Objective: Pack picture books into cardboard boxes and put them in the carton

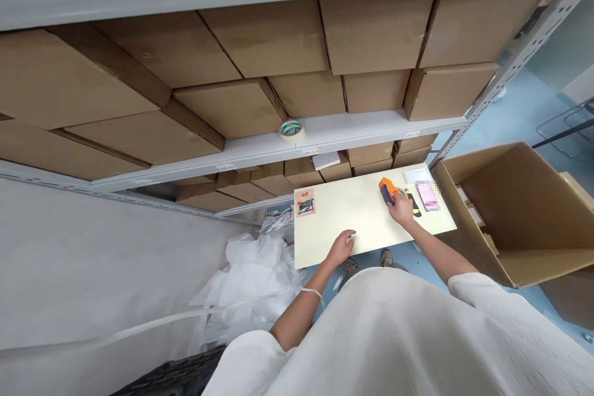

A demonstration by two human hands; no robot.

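My right hand [401, 209] is closed around an orange and dark-blue hand tool [388, 190] over the right half of a cream tabletop [346, 213]; its exact kind is hard to make out. Just right of that hand lies a yellow and black item [414, 203], partly hidden by it. Beyond it are a pink packet [427, 197], blurred in part, and a white flat piece [415, 175]. Near the front edge of the tabletop, my left hand [341, 247] holds nothing, its fingers loosely bent and apart. A pinkish card with a colourful picture [305, 203] lies at the left end.
Shelving filled with cardboard boxes [264, 37] rises behind the tabletop. A tape roll [292, 130] sits on the shelf beam [352, 130]. On the right stands a large open carton [533, 204] with small boxes inside. White plastic wrapping [250, 272] is heaped at the left.
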